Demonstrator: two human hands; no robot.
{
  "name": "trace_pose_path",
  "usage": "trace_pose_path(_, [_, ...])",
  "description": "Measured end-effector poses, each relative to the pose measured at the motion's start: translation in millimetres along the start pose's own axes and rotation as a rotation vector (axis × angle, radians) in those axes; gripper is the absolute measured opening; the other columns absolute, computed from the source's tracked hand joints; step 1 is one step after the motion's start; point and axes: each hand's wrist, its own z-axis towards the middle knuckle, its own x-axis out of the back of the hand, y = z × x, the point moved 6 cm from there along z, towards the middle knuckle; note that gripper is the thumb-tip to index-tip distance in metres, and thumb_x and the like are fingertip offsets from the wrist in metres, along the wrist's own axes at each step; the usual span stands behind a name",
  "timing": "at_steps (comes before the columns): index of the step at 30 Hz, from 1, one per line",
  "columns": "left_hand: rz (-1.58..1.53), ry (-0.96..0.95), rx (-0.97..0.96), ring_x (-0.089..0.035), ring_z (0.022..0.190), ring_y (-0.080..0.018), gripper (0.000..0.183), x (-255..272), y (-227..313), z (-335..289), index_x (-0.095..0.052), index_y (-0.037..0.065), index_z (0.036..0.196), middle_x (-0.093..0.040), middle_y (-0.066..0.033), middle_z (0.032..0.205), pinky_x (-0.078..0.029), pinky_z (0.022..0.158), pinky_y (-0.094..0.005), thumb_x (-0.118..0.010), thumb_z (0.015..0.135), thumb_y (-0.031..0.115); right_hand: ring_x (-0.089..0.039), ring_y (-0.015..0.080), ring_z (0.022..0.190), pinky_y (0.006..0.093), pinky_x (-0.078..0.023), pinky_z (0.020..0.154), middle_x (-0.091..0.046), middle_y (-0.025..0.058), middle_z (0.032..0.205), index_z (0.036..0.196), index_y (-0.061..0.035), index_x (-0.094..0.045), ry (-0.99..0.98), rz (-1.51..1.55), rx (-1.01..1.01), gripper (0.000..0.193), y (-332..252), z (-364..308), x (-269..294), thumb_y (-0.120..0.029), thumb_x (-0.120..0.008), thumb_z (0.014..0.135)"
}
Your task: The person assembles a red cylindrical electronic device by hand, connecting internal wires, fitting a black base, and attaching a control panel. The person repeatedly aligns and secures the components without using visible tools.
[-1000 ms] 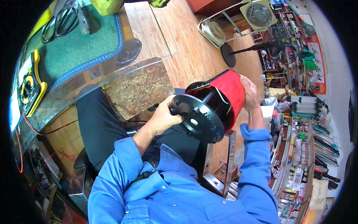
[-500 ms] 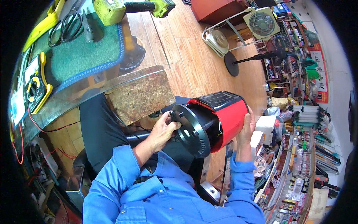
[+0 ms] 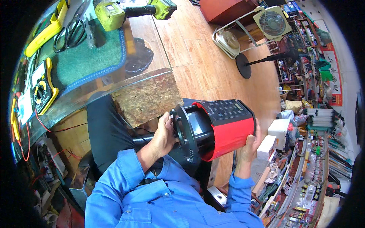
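Held sideways over my lap is an appliance with a red housing (image 3: 232, 140) and a black button panel (image 3: 228, 111) facing up. Its round black base (image 3: 185, 131) stands apart from the housing at the left end, and the dark inside shows through the gap. My left hand (image 3: 162, 136) is closed on the base, thumb and fingers at its outer face; some fingertips are hidden. My right hand (image 3: 251, 146) grips the housing's far right end, with the thumb on the red side and the other fingers behind it.
A glass-topped table (image 3: 114, 91) at the left bears a green mat (image 3: 91, 60), a yellow multimeter (image 3: 43, 89), a soldering-iron-like tool (image 3: 90, 36) and a green cordless power tool (image 3: 110, 17). A mottled brown board (image 3: 150, 97) lies by my knee. Fans (image 3: 272, 22) and crowded shelves (image 3: 308, 171) stand right.
The appliance has turned so that its button panel faces me more and the base is seen more edge-on. My left hand has shifted along the base's outer face.
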Motion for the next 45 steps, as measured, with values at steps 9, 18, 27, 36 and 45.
trace_pose_path(9, [0.045,0.138,0.021,-0.073,0.134,-0.0372,0.105,2.4,33.4,-5.6,-0.063,0.011,0.161,-0.071,-0.0202,0.154,-0.062,0.112,-0.0581,-0.042,0.103,0.097,-0.067,0.0260,0.138,0.0422,-0.056,0.118,-0.066,0.0140,0.149,0.157,0.0027,-0.052,-0.051,-0.147,0.062,0.109,-16.3,-48.2,-9.6,-0.053,-0.106,0.081])
trace_pose_path(18, [0.017,-0.162,-0.284,-0.067,0.142,-0.0288,0.096,47.7,80.6,21.5,-0.067,0.006,0.152,-0.072,-0.0128,0.153,-0.055,0.123,-0.0482,-0.032,0.113,0.086,-0.065,0.0245,0.138,0.0414,-0.054,0.118,-0.066,0.0131,0.146,0.157,-0.0033,-0.046,-0.006,0.015,-0.050,0.105,-19.5,-111.7,-53.0,-0.043,-0.108,0.082])
trace_pose_path(27, [0.291,-0.273,-0.496,-0.060,0.142,-0.0250,0.083,37.4,80.1,13.5,-0.055,0.009,0.164,-0.063,-0.0133,0.158,-0.048,0.128,-0.0452,-0.034,0.119,0.076,-0.060,0.0301,0.153,0.0478,-0.049,0.127,-0.058,0.0153,0.170,0.174,-0.0008,-0.044,-0.095,0.287,-0.258,0.085,-3.5,-129.1,-55.6,-0.061,-0.060,0.116])
trace_pose_path(36, [0.910,-0.272,-0.797,-0.063,0.145,-0.0312,0.105,-21.6,99.0,-32.6,-0.060,0.000,0.157,-0.067,-0.0202,0.154,-0.047,0.127,-0.0493,-0.027,0.111,0.088,-0.072,0.0269,0.130,0.0439,-0.059,0.111,-0.071,0.0141,0.147,0.162,0.0030,-0.054,-0.031,0.016,-0.422,0.103,-5.8,-148.4,-13.9,-0.053,-0.098,0.087])
trace_pose_path(45, [0.980,-0.292,-0.790,-0.064,0.144,-0.0315,0.111,-33.5,100.1,-40.7,-0.060,0.002,0.157,-0.068,-0.0199,0.151,-0.048,0.124,-0.0492,-0.029,0.106,0.095,-0.074,0.0303,0.128,0.0462,-0.064,0.107,-0.070,0.0161,0.145,0.163,0.0021,-0.051,0.024,0.158,-0.382,0.092,-0.8,-167.5,-20.1,-0.036,-0.091,0.090])
